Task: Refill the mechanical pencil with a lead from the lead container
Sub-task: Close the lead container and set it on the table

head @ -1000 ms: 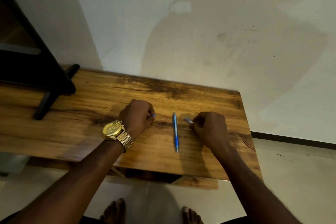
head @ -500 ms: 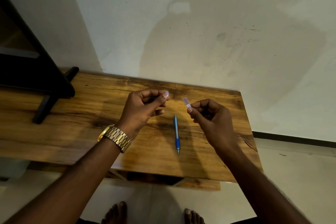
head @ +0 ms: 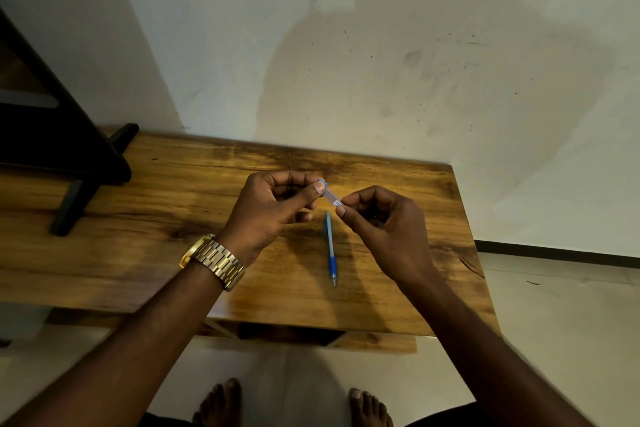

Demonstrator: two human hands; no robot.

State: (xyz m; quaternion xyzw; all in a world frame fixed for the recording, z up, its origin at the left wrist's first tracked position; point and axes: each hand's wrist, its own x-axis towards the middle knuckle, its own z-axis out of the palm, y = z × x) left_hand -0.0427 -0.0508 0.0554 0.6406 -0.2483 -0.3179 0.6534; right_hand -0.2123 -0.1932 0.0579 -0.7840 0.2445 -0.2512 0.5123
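Barely started imo: left hand [head: 273, 208] pinches the blue cap end and right hand [head: 377, 222] pinches the other end of the lead container [head: 331, 196], mechanical pencil [head: 330, 248] untouched on the table [head: 138, 253] below

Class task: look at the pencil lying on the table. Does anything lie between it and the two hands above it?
Nothing visible does. The pencil lies alone on the table, but both the left hand and right hand are busy pinching the lead container.
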